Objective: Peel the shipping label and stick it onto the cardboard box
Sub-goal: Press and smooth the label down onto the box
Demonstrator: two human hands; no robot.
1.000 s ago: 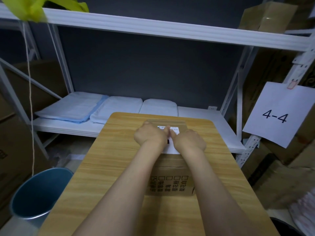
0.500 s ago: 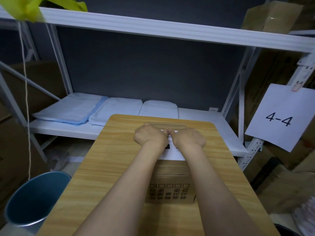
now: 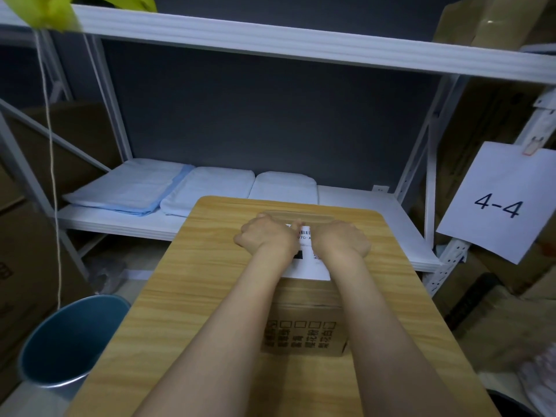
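left hand (image 3: 266, 237); right hand (image 3: 341, 242) | both curled, pressing shipping label (image 3: 310, 264) | atop cardboard box (image 3: 304, 320)

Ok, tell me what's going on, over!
Left hand and right hand both pressing the shipping label flat on top of the cardboard box. Nothing in the way.
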